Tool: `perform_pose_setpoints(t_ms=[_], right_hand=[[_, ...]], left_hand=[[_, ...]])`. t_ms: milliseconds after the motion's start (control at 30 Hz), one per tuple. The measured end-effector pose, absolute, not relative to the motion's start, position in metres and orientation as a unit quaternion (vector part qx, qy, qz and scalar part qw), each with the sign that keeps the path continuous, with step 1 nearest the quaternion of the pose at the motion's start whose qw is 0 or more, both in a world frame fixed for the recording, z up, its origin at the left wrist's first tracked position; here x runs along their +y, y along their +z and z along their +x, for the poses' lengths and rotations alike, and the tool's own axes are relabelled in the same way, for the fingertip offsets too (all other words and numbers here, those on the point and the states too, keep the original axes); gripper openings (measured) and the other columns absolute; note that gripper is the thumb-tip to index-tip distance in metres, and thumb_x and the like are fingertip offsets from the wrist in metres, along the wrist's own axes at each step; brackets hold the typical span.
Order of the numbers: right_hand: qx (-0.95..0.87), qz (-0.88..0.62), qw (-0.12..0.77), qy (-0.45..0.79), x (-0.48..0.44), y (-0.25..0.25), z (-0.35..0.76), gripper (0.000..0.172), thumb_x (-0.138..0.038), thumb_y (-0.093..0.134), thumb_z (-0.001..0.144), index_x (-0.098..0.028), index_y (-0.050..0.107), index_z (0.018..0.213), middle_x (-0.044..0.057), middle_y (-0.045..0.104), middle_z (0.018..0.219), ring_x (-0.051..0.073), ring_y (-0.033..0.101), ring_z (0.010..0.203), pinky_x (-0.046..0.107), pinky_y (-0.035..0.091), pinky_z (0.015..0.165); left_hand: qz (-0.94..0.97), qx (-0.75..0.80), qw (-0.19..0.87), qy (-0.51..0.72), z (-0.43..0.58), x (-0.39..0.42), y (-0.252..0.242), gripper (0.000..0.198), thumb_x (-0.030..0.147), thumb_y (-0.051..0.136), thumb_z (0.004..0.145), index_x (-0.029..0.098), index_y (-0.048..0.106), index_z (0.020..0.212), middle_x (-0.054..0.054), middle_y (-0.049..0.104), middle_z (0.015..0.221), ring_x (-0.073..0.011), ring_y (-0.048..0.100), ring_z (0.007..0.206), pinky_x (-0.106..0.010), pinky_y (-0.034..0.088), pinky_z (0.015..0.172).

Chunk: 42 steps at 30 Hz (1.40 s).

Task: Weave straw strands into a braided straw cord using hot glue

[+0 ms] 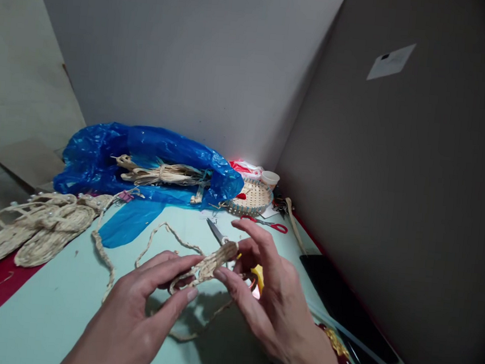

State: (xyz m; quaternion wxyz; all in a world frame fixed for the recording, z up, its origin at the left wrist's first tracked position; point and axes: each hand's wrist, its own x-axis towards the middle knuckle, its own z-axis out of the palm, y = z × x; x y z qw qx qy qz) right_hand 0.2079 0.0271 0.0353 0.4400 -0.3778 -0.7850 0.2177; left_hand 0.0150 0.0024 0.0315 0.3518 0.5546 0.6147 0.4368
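Note:
Between my two hands is a small piece of braided straw work [211,266], pale tan, held above the table. My left hand [145,304] pinches its looped left end between thumb and fingers. The thumb of my right hand [264,287] presses the piece's right end from the near side; its index finger is raised. A long twisted straw cord [104,257] trails in loops over the table around my hands. Behind the piece lies a pair of scissors [218,232] with pointed blades, partly hidden by my right hand.
Woven straw sandals [55,232] lie at the left. A blue plastic bag [161,140] with a straw bundle [161,174] stands at the back. Beyond my right hand are a woven basket [251,200], a cup [269,179], red-handled scissors [279,227] and a dark flat object [342,306] beside the grey partition.

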Motion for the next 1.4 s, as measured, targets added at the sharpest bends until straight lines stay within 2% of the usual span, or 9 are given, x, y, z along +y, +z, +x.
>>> perform_pose_setpoints(t_ms=[100,233,400,567,800,1000,1200,1267,1400], right_hand=[[-0.783,-0.363,0.416,0.287,0.030,0.044,0.212,0.028,-0.025,0.060,0.096,-0.023,0.057,0.124,-0.001,0.066,0.095,0.013,0.059,0.078,0.025,0.047,0.073],[-0.741,-0.364,0.415,0.383,0.032,0.047,0.210,0.005,-0.025,0.063,0.094,-0.022,0.066,0.096,-0.002,0.067,0.087,0.013,0.061,0.078,0.024,0.047,0.072],[-0.636,-0.386,0.428,0.513,0.031,0.041,0.202,0.013,-0.030,0.069,0.086,-0.020,0.063,0.089,-0.003,0.061,0.076,0.012,0.054,0.068,0.023,0.043,0.062],[-0.636,-0.394,0.429,0.507,0.029,0.032,0.198,0.018,-0.029,0.071,0.080,-0.019,0.057,0.087,-0.002,0.058,0.078,0.014,0.052,0.071,0.025,0.042,0.063],[-0.696,-0.375,0.390,0.471,0.023,0.025,0.200,0.018,-0.033,0.067,0.087,-0.023,0.052,0.093,-0.001,0.061,0.086,0.015,0.057,0.078,0.026,0.046,0.067],[-0.736,-0.330,0.361,0.467,0.013,0.027,0.198,0.015,-0.029,0.051,0.101,-0.032,0.052,0.116,-0.005,0.069,0.091,0.011,0.067,0.079,0.022,0.050,0.076],[-0.744,-0.364,0.356,0.434,0.014,0.031,0.197,0.021,-0.037,0.041,0.104,-0.025,0.051,0.118,0.000,0.067,0.085,0.012,0.060,0.063,0.024,0.048,0.062],[-0.742,-0.354,0.382,0.422,0.016,0.030,0.196,0.020,-0.033,0.039,0.105,-0.024,0.048,0.121,-0.001,0.065,0.080,0.010,0.058,0.059,0.022,0.047,0.059],[-0.786,-0.297,0.414,0.349,0.019,0.030,0.195,0.023,-0.022,0.040,0.104,-0.026,0.045,0.125,-0.003,0.062,0.078,0.010,0.056,0.060,0.018,0.044,0.055]], left_hand=[[0.559,0.612,0.344,0.442,0.013,0.002,0.031,0.032,0.050,0.075,0.067,0.040,0.082,0.097,-0.008,0.076,0.117,-0.0436,0.054,0.123,-0.055,0.034,0.108],[0.611,0.602,0.325,0.398,0.008,0.005,0.027,0.037,0.054,0.072,0.070,0.045,0.079,0.105,-0.004,0.075,0.121,-0.0410,0.060,0.117,-0.048,0.046,0.099],[0.640,0.576,0.263,0.435,0.006,0.004,0.026,0.033,0.053,0.073,0.070,0.048,0.078,0.102,0.000,0.080,0.107,-0.0333,0.070,0.104,-0.033,0.056,0.083],[0.572,0.607,0.261,0.486,0.017,-0.003,0.035,0.023,0.050,0.075,0.066,0.050,0.081,0.088,0.004,0.081,0.097,-0.0276,0.070,0.090,-0.030,0.052,0.088],[0.547,0.603,0.305,0.495,0.020,-0.004,0.045,0.023,0.048,0.078,0.063,0.048,0.082,0.086,0.004,0.080,0.091,-0.0223,0.070,0.078,-0.024,0.052,0.081],[0.521,0.586,0.338,0.521,0.019,-0.003,0.044,0.026,0.040,0.079,0.062,0.040,0.083,0.088,0.000,0.078,0.104,-0.0248,0.069,0.098,-0.020,0.055,0.079],[0.438,0.606,0.382,0.543,0.021,-0.003,0.040,0.042,0.042,0.083,0.061,0.038,0.077,0.103,0.004,0.075,0.109,-0.0171,0.070,0.091,-0.016,0.056,0.077],[0.399,0.597,0.424,0.553,0.022,-0.001,0.037,0.047,0.045,0.086,0.059,0.033,0.075,0.103,0.002,0.077,0.096,-0.0157,0.070,0.078,-0.015,0.057,0.066],[0.348,0.532,0.570,0.520,0.024,0.001,0.034,0.032,0.046,0.086,0.062,0.020,0.074,0.075,0.001,0.068,0.055,-0.0114,0.059,0.052,-0.017,0.051,0.051]])
